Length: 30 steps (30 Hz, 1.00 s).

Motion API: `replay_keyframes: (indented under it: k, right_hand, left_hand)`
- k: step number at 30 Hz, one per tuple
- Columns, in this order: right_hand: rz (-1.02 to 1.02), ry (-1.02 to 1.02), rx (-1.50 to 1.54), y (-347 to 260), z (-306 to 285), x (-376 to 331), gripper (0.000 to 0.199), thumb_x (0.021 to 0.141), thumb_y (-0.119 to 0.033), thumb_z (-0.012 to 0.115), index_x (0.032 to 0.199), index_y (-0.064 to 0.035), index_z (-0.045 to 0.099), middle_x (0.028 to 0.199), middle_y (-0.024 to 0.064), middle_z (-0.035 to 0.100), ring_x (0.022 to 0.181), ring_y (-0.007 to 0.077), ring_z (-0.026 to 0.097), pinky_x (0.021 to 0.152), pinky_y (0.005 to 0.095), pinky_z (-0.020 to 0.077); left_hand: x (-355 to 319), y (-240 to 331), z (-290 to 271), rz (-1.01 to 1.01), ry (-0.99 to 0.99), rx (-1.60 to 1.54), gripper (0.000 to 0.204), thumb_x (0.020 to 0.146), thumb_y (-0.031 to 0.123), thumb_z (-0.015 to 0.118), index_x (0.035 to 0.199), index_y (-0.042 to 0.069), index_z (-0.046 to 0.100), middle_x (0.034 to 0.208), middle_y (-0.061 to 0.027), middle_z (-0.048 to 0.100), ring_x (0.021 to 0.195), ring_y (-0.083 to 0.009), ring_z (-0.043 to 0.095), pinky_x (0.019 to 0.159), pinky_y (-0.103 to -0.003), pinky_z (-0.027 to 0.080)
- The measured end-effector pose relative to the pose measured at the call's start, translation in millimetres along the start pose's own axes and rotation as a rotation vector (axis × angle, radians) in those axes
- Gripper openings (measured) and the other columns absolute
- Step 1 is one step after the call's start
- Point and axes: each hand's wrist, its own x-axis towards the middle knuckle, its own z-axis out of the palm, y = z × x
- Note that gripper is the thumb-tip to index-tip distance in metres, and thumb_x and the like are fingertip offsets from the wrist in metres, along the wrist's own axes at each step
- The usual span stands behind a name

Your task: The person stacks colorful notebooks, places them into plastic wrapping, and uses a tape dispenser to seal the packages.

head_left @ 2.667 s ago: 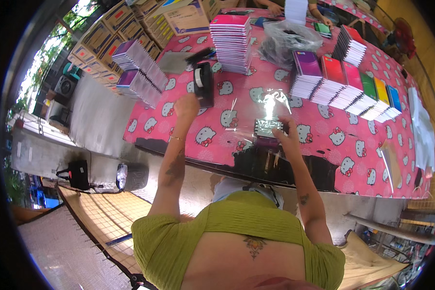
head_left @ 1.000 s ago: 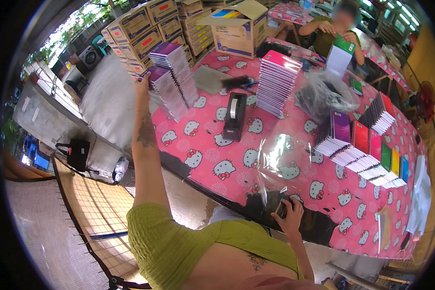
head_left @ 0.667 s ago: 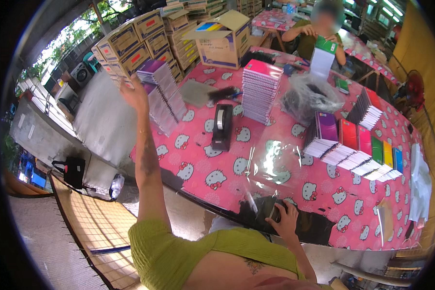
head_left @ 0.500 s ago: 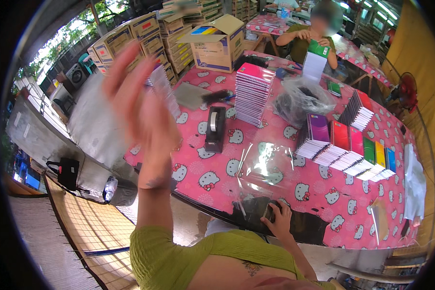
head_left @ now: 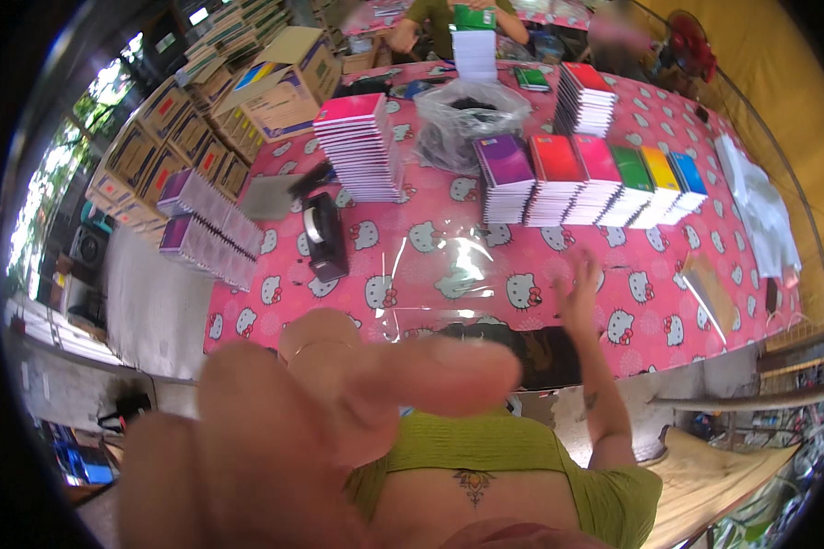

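Observation:
My left hand (head_left: 275,430) looms large and blurred at the lower left, close to the camera. Its thumb stretches out to the right, apart from the bent fingers, and no object shows in it. Over the pink patterned tabletop (head_left: 384,320), my right hand (head_left: 579,297) is open, its fingers spread and holding nothing. Left of that hand lie clear plastic sheets (head_left: 439,274), shiny with reflected light. A black patch (head_left: 545,352) covers the near table edge below it. Beyond it stands a row of spiral notebooks (head_left: 558,165) with purple, red, pink, green, yellow and blue covers.
A black tape dispenser (head_left: 325,238) stands left of the sheets, near a tall pink-covered notebook stack (head_left: 362,151). Purple notebooks (head_left: 206,224) stand at the left edge. Behind are a plastic bag (head_left: 471,123), a cardboard box (head_left: 288,87) and a co-worker (head_left: 430,37) at a green-topped notebook stack.
The view has shifted. My left hand has come from above the table's left side to close before the camera. My right hand has left the black patch and opened over the pink tabletop.

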Motion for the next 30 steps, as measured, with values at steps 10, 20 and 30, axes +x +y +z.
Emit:
replay_keyframes:
  k: [10,20,30]
  right_hand:
    - [0.377,0.287,-0.605,215.0,-122.5,185.6,0.074,0.077,0.007,0.056,0.146,-0.0185,0.042,0.153,0.0116,0.037,0.139,0.0402,0.037,0.109,0.0511,0.0375]
    - [0.102,0.607,-0.552,216.9,-167.6,146.8,0.023,0.088,-0.007,0.063,0.110,-0.0086,0.069,0.096,0.0123,0.061,0.090,0.0340,0.060,0.078,0.0454,0.0490]
    - [0.105,0.000,-0.285,84.1,-73.8,-72.1,0.023,0.079,-0.003,0.072,0.102,-0.0033,0.070,0.108,0.0115,0.068,0.087,0.0290,0.065,0.075,0.0379,0.0522]
  left_hand:
    - [-47.8,-143.6,56.1,-0.489,-0.219,-0.044,0.041,0.087,0.017,0.067,0.122,0.000,0.055,0.115,-0.0174,0.061,0.107,-0.0335,0.058,0.092,-0.049,0.044]
    - [-310.4,-404.0,230.2,-0.327,-0.738,0.728,0.039,0.086,0.021,0.064,0.115,-0.004,0.059,0.110,-0.0247,0.063,0.105,-0.0353,0.061,0.095,-0.050,0.044]
    - [-286.1,-337.8,232.4,-0.177,-0.908,0.491,0.034,0.082,0.007,0.058,0.113,-0.007,0.061,0.105,-0.0198,0.066,0.097,-0.0323,0.066,0.096,-0.045,0.048]
